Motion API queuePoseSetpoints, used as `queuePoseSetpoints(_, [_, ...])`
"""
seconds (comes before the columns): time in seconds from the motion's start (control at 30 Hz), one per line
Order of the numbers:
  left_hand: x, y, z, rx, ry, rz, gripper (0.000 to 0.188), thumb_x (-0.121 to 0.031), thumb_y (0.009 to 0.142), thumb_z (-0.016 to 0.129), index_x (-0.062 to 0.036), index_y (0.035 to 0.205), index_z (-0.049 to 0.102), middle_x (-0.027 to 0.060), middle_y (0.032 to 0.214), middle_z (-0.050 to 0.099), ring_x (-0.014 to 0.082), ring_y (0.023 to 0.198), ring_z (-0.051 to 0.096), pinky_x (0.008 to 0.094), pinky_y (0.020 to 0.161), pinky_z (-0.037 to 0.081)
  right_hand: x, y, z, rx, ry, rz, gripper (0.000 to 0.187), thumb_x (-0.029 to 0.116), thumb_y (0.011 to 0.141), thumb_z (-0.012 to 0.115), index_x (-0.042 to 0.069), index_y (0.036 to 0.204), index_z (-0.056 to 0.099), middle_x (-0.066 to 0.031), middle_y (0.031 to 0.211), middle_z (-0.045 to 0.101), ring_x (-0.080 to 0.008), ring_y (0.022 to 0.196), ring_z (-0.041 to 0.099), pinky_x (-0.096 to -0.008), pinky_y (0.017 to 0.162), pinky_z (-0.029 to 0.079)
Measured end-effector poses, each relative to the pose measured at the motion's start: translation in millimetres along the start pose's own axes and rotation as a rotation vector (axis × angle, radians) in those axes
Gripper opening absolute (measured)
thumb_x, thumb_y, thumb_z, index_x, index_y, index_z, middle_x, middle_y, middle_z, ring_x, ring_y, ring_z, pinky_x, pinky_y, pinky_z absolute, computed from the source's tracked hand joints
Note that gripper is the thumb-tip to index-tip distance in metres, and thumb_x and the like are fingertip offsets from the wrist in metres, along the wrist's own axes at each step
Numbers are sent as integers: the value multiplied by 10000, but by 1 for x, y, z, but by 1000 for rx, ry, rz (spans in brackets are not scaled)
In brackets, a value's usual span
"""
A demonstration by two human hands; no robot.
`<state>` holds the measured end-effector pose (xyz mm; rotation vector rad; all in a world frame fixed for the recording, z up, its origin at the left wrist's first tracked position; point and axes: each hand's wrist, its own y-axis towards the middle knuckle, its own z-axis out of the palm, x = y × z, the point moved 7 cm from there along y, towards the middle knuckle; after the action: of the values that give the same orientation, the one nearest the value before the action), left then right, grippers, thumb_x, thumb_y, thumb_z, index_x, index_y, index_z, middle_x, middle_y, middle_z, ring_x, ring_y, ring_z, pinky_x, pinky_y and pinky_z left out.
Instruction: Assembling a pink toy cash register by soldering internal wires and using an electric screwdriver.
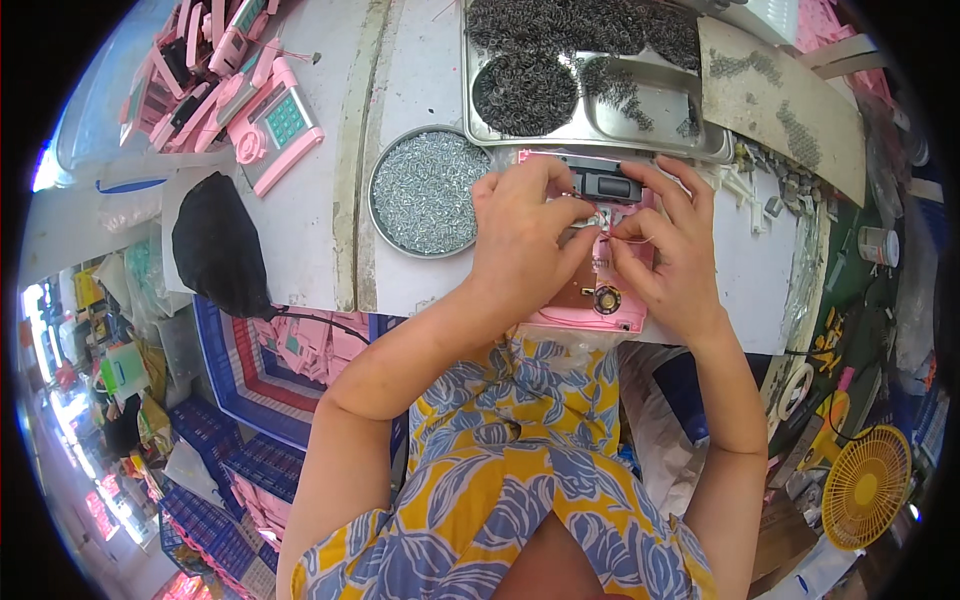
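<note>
In front of me on the work table lies an opened pink plastic housing (629, 317). Across its far end sits a black rectangular part (610, 187), and near its close end is a small round black part with a light ring (607, 299). My left hand (528, 232) reaches in from the left, thumb and forefinger pinched together over the middle of the housing; what they hold is too small to make out. Opposite it, my right hand (677, 246) pinches a thin red wire (625, 239). The fingertips of both hands almost meet.
A round metal tin of small silvery pins (424, 190) stands left of the housing. Beyond is a steel compartment tray (598, 142) with dark springs. Pink devices (280, 125) pile up at far left, near a black cloth-like cover (217, 245). A yellow fan (866, 488) is at lower right.
</note>
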<state>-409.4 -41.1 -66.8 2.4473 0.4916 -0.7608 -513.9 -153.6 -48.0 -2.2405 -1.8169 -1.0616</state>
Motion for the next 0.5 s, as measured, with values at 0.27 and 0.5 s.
queuePoseSetpoints(0.27, [-9, 6, 1, -2, 105, 33, 164, -197, 694, 820, -113, 797, 725, 22, 966, 580, 208, 919, 582, 437, 867, 312, 4, -6, -3, -26, 0, -62, 127, 51, 706, 748, 53, 792, 655, -110, 1312, 617, -405, 1296, 451, -468, 977, 482])
queuePoseSetpoints(0.5, [-13, 2, 8, -20, 57, 120, 148, -157, 697, 781, -115, 815, 701, 26, 1017, 584, 222, 946, 566, 455, 902, 306, 6, -7, -3, -12, -70, -88, 131, 50, 697, 734, 52, 786, 639, -109, 1331, 606, -411, 1306, 445, -465, 973, 488])
